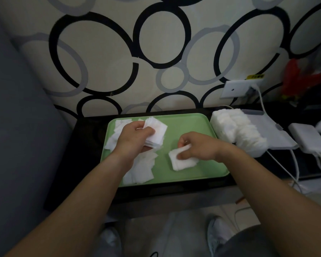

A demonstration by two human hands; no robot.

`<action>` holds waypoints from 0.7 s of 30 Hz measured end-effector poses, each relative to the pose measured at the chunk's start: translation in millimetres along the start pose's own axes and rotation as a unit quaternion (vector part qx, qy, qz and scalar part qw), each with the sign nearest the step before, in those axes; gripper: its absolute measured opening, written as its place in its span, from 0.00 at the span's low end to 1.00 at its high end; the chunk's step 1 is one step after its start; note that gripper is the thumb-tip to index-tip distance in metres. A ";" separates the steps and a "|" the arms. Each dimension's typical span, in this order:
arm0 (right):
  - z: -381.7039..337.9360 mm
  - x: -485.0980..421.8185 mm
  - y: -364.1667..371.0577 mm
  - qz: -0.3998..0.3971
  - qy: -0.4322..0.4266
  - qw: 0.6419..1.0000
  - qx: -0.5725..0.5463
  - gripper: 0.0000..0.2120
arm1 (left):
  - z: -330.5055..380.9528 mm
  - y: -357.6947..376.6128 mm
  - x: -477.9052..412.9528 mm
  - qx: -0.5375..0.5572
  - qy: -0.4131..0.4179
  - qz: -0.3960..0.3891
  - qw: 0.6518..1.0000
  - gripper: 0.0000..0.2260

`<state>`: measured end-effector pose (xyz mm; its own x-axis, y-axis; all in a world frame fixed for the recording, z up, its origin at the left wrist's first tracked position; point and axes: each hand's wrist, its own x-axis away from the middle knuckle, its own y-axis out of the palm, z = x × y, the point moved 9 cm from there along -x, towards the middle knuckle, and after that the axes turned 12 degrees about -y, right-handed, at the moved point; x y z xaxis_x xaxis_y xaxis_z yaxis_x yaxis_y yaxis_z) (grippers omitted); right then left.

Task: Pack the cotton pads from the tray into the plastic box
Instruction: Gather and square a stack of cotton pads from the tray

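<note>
Cotton pads [143,168] strew green tray [190,127] on dark table [85,143] beside patterned wall [104,52].

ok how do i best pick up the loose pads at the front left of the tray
Probably the right edge of the heap, coming from the bare tray side: the pads lie flat and fanned, and the left forearm covers their left.

White square pads [143,169] lie loose on the green tray [191,127], frame centre; right of it, the open box [271,134] holds a packed row.
</note>
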<state>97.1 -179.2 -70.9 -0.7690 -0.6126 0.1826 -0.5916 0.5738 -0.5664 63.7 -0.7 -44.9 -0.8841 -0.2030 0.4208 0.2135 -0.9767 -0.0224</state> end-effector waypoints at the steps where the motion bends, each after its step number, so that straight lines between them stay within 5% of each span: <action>1: -0.4 1.8 -2.7 0.013 -0.004 0.999 -0.042 0.08 | -0.1 0.4 -0.3 0.000 -0.001 -0.001 1.000 0.06; 8: -24.4 7.3 -25.2 0.070 -0.087 0.950 -0.291 0.15 | -9.7 11.6 -1.2 -0.045 -0.019 -0.041 0.998 0.10; 21: -36.6 12.0 -41.5 0.123 -0.134 0.975 -0.129 0.09 | -9.9 44.7 13.6 -0.083 -0.013 -0.157 0.984 0.13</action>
<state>103.5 -190.4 -15.8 -0.8252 -0.5388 -0.1694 -0.4645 0.8180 -0.3393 57.1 -47.8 -49.2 -0.8840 0.1106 0.4542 -0.1411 -0.9894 -0.0336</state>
